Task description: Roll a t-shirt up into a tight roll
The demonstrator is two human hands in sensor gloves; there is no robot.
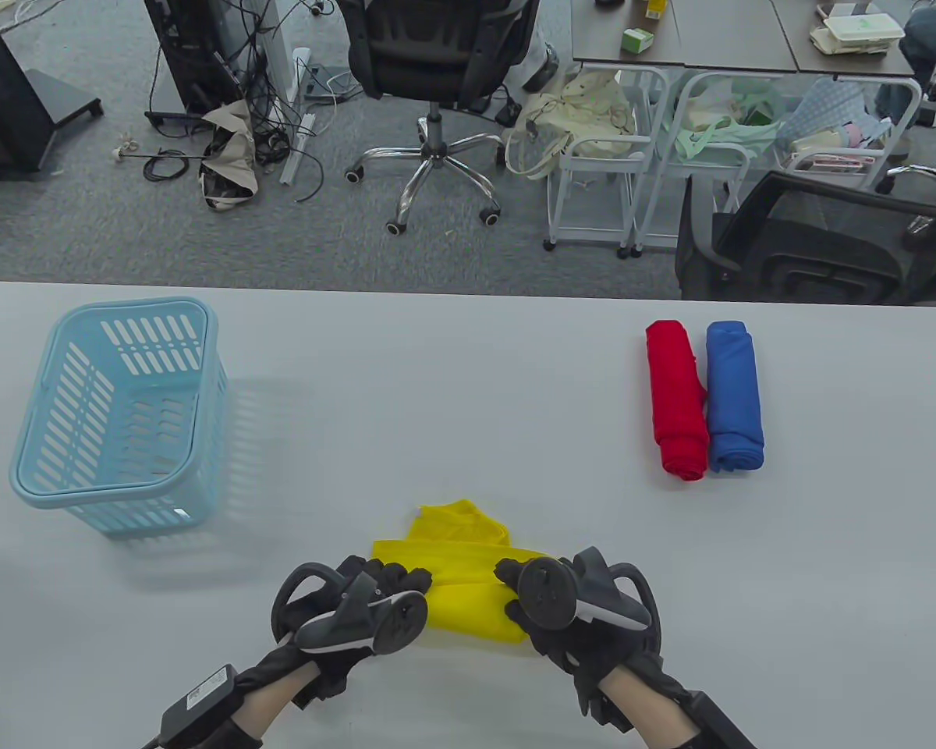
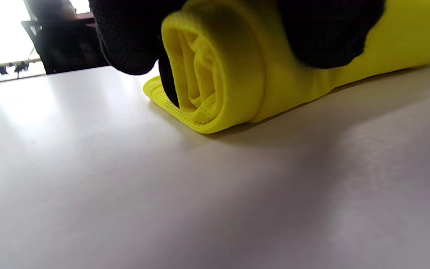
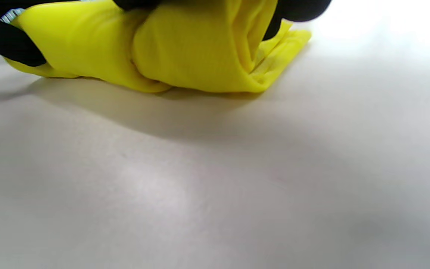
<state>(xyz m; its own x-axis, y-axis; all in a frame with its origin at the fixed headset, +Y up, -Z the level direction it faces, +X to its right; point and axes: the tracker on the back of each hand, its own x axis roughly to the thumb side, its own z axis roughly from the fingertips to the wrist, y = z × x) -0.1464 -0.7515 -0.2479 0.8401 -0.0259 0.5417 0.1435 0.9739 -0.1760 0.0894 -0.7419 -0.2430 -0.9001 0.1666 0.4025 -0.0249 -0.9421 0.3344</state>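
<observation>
Fingers (image 2: 330,33) of both hands are curled round the yellow roll (image 1: 468,593), which may be loosened if pressure is eased unevenly.

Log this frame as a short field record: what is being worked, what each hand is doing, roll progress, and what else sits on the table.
item: yellow t-shirt, lying on the grey table
left hand: fingers curled over the roll's left end
right hand: fingers curled over the roll's right end
roll state: spiral layers show at the left end in the left wrist view; a flat, unrolled part lies beyond the hands
finished rolls: red roll and blue roll, side by side, touching, at far right
container: light blue basket, far left
</observation>
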